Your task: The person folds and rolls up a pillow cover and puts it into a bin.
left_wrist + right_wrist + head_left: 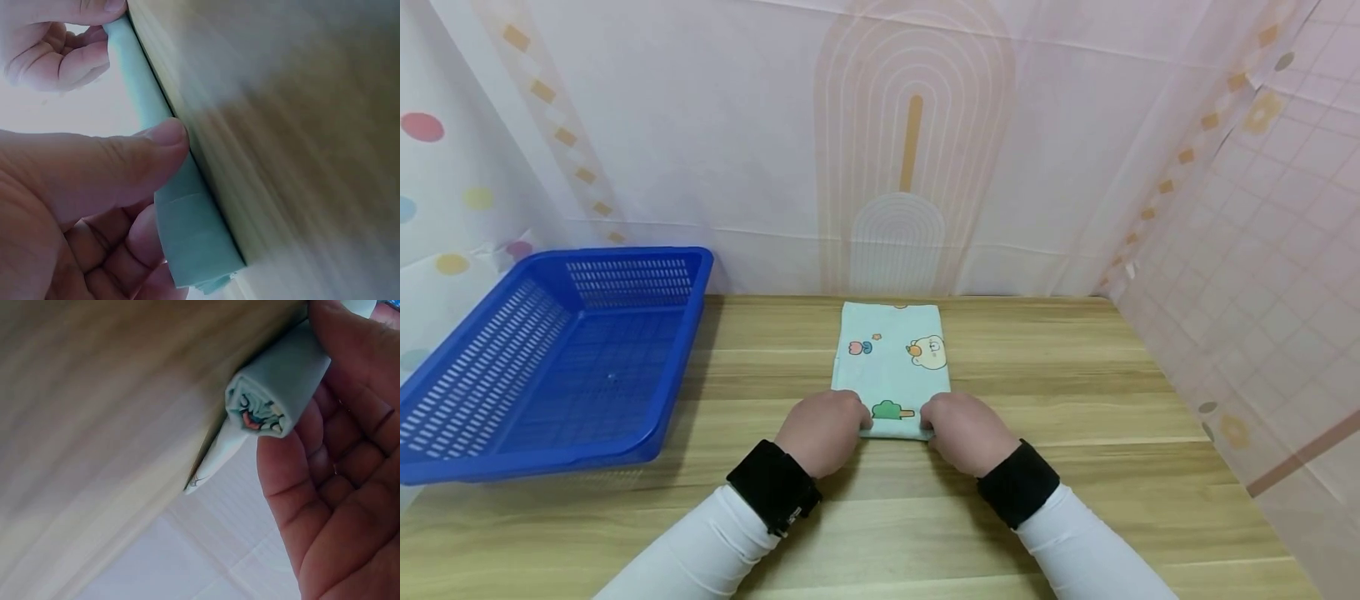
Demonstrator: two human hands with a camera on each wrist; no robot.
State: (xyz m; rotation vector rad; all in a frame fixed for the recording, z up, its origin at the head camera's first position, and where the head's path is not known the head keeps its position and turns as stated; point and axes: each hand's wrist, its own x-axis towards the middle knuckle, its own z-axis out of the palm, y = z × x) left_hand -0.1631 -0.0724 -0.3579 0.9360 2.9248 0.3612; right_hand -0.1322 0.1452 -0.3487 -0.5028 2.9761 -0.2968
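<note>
A pale mint cloth (887, 371) printed with a bear face, a tree and small flowers lies on the wooden table. Its near edge is rolled up into a thick roll (284, 378), whose spiral end shows in the right wrist view. My left hand (826, 429) grips the left end of this roll, with the thumb (165, 134) on the near side and the fingers curled over the other. At the right end, my right hand (970, 429) holds the roll the same way. Beyond the hands the cloth stretches flat toward the back.
To the left stands a blue plastic basket (658, 400) with slotted sides. A patterned pale curtain (760, 167) hangs along the table's back edge, and more printed fabric (1262, 292) runs along the right side. The wooden table (1075, 400) extends around the cloth.
</note>
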